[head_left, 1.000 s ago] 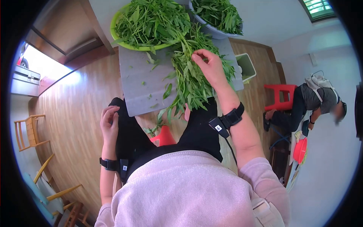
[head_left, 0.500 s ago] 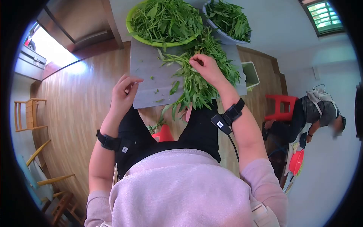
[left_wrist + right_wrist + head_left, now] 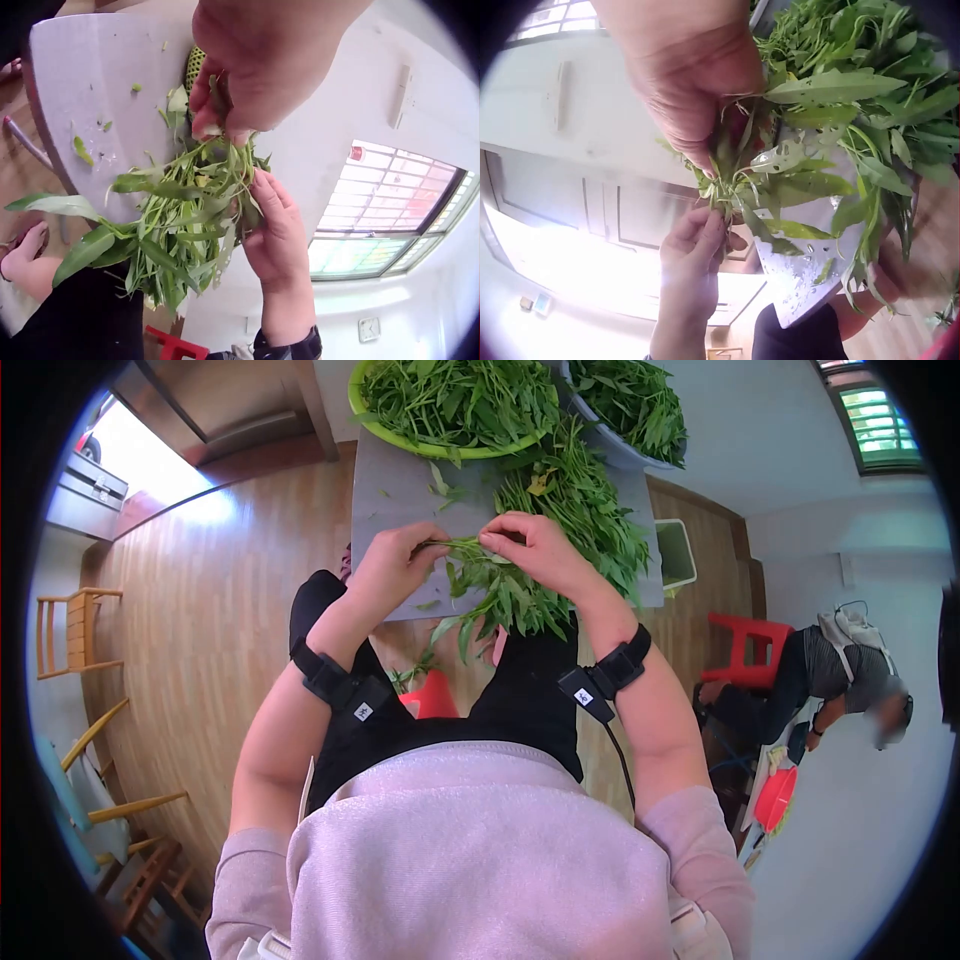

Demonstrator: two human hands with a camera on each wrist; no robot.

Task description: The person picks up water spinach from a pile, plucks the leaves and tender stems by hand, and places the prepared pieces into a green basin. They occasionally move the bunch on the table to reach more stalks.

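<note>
Over the grey table (image 3: 430, 595), the left hand (image 3: 395, 568) and right hand (image 3: 545, 555) meet at a small bunch of leafy green stems (image 3: 463, 546). The left hand pinches the stem ends; the right hand grips the same bunch just beside it, its leaves hanging toward the lap. In the left wrist view the left hand (image 3: 259, 64) is above the right hand (image 3: 277, 236), fingertips close together on the stems. From the right wrist view, the right hand (image 3: 694, 90) partly hides the stems it holds, and the left hand (image 3: 690, 262) pinches their ends. A larger heap of greens (image 3: 590, 510) lies alongside.
A green basket (image 3: 450, 452) and a bluish basin (image 3: 610, 438), both full of greens, stand at the table's far side. A pale bin (image 3: 676, 553) is right of the table. Another person (image 3: 845, 660) bends near a red stool (image 3: 745, 645). Leaf scraps lie on the table.
The left hand has risen from over the lap to the stems and now pinches them. The right hand has drawn a bunch slightly leftward and nearer the body, apart from the heap.
</note>
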